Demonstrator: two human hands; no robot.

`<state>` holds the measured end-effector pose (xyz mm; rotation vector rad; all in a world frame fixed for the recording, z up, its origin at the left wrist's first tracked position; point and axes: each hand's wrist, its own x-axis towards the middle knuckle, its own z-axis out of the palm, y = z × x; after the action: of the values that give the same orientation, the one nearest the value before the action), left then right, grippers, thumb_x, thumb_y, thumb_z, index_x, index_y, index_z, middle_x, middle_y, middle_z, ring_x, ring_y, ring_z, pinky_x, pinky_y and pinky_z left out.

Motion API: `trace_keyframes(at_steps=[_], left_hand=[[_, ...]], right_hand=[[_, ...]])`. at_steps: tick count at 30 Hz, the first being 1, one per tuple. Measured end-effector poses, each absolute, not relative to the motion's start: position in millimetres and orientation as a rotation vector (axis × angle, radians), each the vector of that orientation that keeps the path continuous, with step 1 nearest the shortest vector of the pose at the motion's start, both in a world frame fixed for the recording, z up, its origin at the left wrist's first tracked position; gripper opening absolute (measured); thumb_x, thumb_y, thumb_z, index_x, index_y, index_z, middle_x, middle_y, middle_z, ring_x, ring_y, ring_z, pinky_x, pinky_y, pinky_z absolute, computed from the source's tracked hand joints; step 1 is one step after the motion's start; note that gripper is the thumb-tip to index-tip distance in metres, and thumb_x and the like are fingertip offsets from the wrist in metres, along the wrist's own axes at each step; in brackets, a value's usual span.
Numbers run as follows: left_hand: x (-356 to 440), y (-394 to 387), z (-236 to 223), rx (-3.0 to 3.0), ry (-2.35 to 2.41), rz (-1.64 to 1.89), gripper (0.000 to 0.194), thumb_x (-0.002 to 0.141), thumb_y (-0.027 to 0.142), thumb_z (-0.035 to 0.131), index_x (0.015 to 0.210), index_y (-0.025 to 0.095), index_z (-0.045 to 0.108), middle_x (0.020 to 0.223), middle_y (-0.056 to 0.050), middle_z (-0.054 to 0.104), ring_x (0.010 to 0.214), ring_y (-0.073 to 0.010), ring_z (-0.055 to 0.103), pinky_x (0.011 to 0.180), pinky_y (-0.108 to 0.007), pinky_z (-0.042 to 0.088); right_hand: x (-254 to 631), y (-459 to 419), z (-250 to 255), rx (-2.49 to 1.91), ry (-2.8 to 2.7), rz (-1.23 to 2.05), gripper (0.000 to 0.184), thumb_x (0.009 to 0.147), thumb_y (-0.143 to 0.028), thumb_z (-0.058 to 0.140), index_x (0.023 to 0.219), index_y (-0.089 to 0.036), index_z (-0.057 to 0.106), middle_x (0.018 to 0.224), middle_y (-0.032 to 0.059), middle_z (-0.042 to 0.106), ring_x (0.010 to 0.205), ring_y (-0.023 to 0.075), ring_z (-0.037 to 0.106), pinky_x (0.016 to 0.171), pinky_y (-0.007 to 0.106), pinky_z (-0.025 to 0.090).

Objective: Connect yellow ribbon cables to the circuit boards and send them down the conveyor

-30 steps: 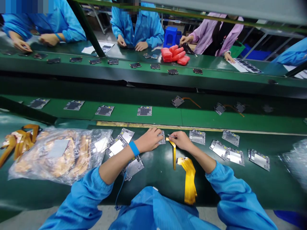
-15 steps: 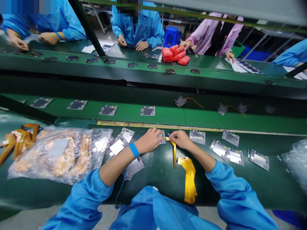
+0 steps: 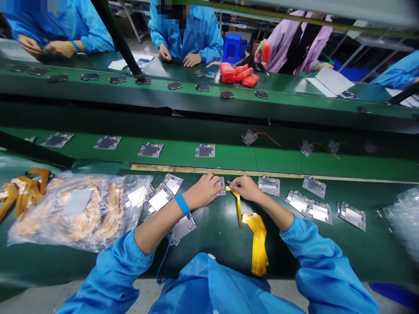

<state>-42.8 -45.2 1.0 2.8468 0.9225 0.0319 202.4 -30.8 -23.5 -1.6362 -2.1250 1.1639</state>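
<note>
My left hand (image 3: 207, 190), with a blue band on its wrist, holds a small circuit board (image 3: 222, 186) down against the green bench, its fingers covering the left part. My right hand (image 3: 245, 187) is closed in a pinch at the board's right edge, on the upper end of a yellow flex cable (image 3: 238, 211). A small greyish sliver shows by its fingertips, too small to name. The cable's free end hangs toward me, beside a stack of yellow flex cables (image 3: 259, 244). Whether the cable touches the board's connector is hidden.
Circuit boards lie left (image 3: 159, 199) and right (image 3: 298, 203) of my hands. A clear plastic bag of flex cables (image 3: 88, 209) sits at left, bubble wrap (image 3: 401, 218) at right. Beyond, a green conveyor (image 3: 180, 152) carries boards. Co-workers sit opposite, near red packets (image 3: 237, 73).
My hands stay almost still at the board. Boards on the near conveyor have shifted slightly right, and those on the far one left. The co-worker in pink has raised a red packet.
</note>
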Motion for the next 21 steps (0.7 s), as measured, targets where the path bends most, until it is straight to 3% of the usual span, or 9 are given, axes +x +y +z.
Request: trace_keyframes(at_steps=[9,15,21], left_hand=[[-42,-46,1,2.872,0.926,0.028,0.026,0.099,0.024,0.057,0.123,0.022,0.066,0.125,-0.015,0.056,0.113,-0.0317,0.046,0.096,-0.044,0.041],[-39,-49,5,2.879,0.928,-0.01,0.038,0.102,0.023,0.052,0.138,0.03,0.061,0.124,-0.015,0.057,0.109,-0.0306,0.049,0.094,-0.043,0.04],[-35,-49,1,2.895,0.943,-0.03,0.041,0.102,0.02,0.051,0.139,0.03,0.062,0.126,-0.015,0.057,0.109,-0.0303,0.05,0.094,-0.044,0.039]], right_hand=[[198,-21,-17,-1.565,-2.196,1.19,0.023,0.085,-0.026,0.063,0.065,-0.017,0.07,0.058,-0.0018,0.061,0.057,0.0125,0.049,0.056,0.024,0.031],[195,-26,-14,-1.65,-2.231,1.13,0.018,0.087,-0.023,0.065,0.074,-0.019,0.076,0.068,0.0005,0.071,0.062,0.0147,0.058,0.059,0.025,0.034],[194,-33,-9,-1.752,-2.32,0.975,0.016,0.092,-0.03,0.067,0.086,-0.024,0.08,0.082,0.0032,0.077,0.074,0.0193,0.066,0.063,0.027,0.036]])
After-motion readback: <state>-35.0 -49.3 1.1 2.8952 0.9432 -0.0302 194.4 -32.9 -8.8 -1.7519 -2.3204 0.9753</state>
